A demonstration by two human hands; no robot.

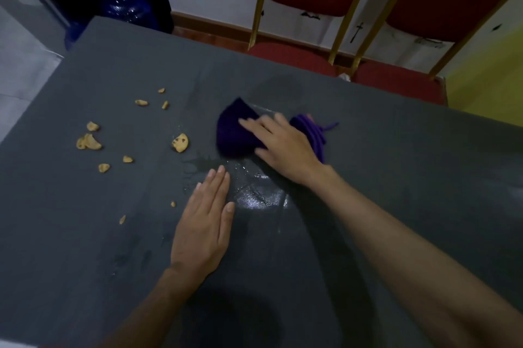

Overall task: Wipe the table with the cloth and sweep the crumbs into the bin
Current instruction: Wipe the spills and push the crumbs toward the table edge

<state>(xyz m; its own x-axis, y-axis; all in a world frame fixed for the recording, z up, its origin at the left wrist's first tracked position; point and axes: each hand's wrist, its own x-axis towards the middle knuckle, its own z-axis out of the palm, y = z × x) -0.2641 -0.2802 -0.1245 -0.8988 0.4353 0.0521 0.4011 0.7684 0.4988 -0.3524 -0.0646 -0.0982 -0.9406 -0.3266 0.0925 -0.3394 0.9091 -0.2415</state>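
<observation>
A dark purple cloth (233,132) lies bunched on the dark grey table (396,155), near its middle. My right hand (283,144) presses flat on top of the cloth, fingers spread and pointing left. My left hand (205,223) rests palm down on the table, fingers together, holding nothing. A wet shiny patch (254,195) sits between the two hands. Several tan cookie crumbs (90,142) are scattered over the left part of the table, the biggest piece (180,142) just left of the cloth. No bin is in view.
Two red chairs with gold frames (305,56) stand against the table's far edge. A large blue water bottle (124,5) stands on the floor beyond the far left corner. The table's left edge drops to a pale floor (19,70).
</observation>
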